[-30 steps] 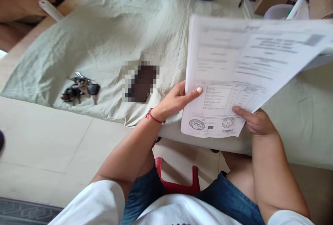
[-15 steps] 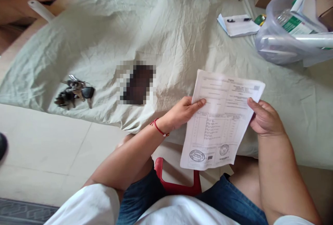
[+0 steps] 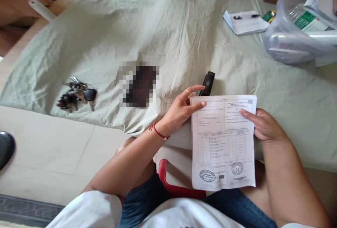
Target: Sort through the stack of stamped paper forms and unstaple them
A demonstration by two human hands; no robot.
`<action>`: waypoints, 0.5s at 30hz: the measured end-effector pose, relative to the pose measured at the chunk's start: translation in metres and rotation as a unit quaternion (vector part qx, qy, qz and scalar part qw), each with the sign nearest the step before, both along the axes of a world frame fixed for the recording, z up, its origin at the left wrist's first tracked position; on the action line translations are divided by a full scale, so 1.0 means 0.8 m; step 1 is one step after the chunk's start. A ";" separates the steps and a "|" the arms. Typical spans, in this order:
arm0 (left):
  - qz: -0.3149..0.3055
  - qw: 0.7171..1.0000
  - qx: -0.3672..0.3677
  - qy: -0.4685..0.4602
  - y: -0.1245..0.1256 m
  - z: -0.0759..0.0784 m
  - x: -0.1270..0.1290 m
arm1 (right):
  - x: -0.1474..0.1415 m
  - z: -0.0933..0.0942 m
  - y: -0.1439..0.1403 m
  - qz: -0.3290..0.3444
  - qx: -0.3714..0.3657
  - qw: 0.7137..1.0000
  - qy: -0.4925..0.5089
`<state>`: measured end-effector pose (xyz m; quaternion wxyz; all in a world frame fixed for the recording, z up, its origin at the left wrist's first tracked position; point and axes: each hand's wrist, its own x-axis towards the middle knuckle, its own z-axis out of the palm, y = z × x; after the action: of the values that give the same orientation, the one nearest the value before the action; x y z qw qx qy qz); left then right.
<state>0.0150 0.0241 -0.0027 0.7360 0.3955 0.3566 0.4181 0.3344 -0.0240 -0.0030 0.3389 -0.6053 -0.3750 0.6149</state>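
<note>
Both hands are gripping the printed sheet (image 3: 223, 142) upright over the lap, its long axis running away from the body: the left hand (image 3: 181, 110) is pinching the top-left corner, the right hand (image 3: 263, 126) is clamping the right edge with thumb on the face. The black stapler (image 3: 207, 83) is lying just beyond the paper's top edge, nearer the left fingers. All this is playing out over a wrinkled pale cloth (image 3: 171, 34), with keys (image 3: 76, 94) sitting off left.

The paper (image 3: 223, 142) has come down from up high and now hangs straight (both hands hold it). A black stapler (image 3: 207, 83) shows behind it.
</note>
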 end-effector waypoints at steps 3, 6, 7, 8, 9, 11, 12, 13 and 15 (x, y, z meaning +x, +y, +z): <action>-0.014 1.000 -0.017 0.001 -0.004 0.000 0.005 | -0.003 -0.001 0.000 -0.003 -0.005 1.000 0.006; -0.020 1.000 -0.006 -0.002 -0.006 0.002 0.009 | -0.004 -0.001 0.000 0.003 -0.001 1.000 0.011; -0.029 1.000 -0.003 -0.009 -0.007 0.004 0.010 | -0.004 -0.001 0.000 0.007 -0.001 1.000 0.014; -0.042 0.999 -0.003 -0.017 -0.007 0.006 0.011 | -0.004 -0.001 0.000 0.010 -0.003 1.000 0.018; -0.056 0.998 -0.005 -0.025 -0.007 0.007 0.012 | -0.004 -0.001 0.000 0.011 -0.006 1.000 0.021; -0.061 0.998 -0.005 -0.026 -0.008 0.009 0.016 | -0.004 -0.002 0.000 0.009 -0.013 1.000 0.026; -0.049 0.999 0.000 -0.017 -0.008 0.008 0.018 | -0.005 -0.001 0.000 0.007 -0.017 1.000 0.026; -0.031 1.000 0.006 -0.002 -0.009 0.007 0.021 | -0.006 -0.001 0.000 0.005 -0.018 0.999 0.026; 0.010 0.999 0.014 0.028 -0.008 0.003 0.026 | -0.007 -0.001 0.000 0.003 -0.018 1.000 0.024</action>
<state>0.0355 0.0174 -0.0004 0.7163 0.4134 0.3748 0.4191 0.3288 -0.0242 -0.0038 0.3347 -0.5952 -0.3577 0.6370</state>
